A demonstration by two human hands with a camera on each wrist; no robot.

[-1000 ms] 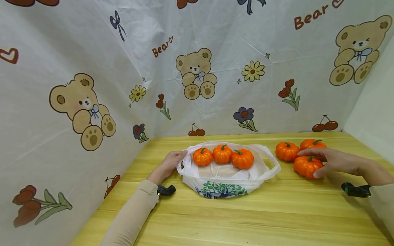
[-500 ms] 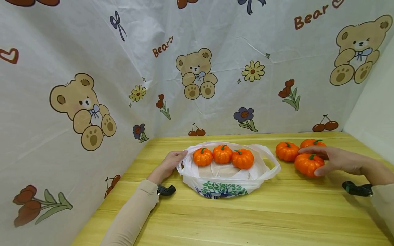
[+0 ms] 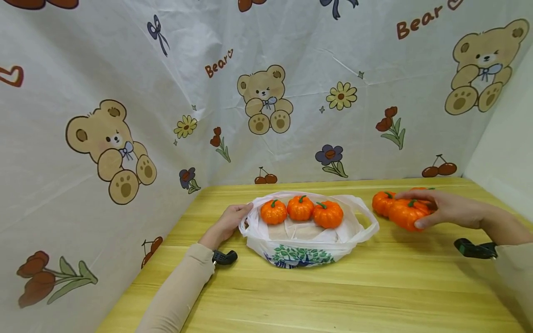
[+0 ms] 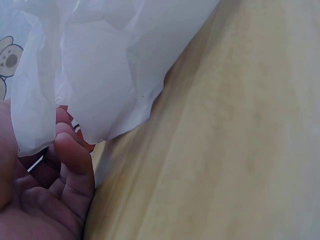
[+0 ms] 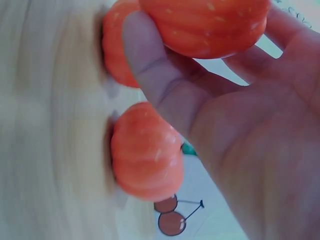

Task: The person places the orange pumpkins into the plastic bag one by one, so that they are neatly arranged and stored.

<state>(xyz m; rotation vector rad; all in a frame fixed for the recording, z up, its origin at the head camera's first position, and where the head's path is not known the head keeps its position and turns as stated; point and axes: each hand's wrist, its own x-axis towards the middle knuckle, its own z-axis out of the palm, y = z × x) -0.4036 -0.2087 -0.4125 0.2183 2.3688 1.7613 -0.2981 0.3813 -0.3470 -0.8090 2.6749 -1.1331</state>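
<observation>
A white plastic bag (image 3: pixel 354 240) with a green tree print lies with its mouth open on the wooden table. Inside sit three small orange pumpkins, at left (image 3: pixel 273 212), middle (image 3: pixel 300 208) and right (image 3: pixel 328 214). My left hand (image 3: pixel 228 223) holds the bag's left handle (image 4: pixel 35 120), fingers curled by it. To the right of the bag, my right hand (image 3: pixel 454 210) grips another orange pumpkin (image 3: pixel 405 215) between thumb and fingers, raised off the table. Behind it are two more pumpkins, the nearer one (image 3: pixel 380 203) partly covered, the other (image 5: pixel 147 152) mostly hidden in the head view.
Wooden table (image 3: pixel 316 300) extends in front of the bag. A white cloth with bear prints (image 3: pixel 266 99) hangs behind and on the left. A plain white wall (image 3: pixel 508 152) bounds the right side. Each wrist carries a black camera mount, as on the left (image 3: pixel 225 257).
My right hand has lifted the pumpkin and moved it slightly left and up, in front of the two others. My left hand and the bag have stayed in place.
</observation>
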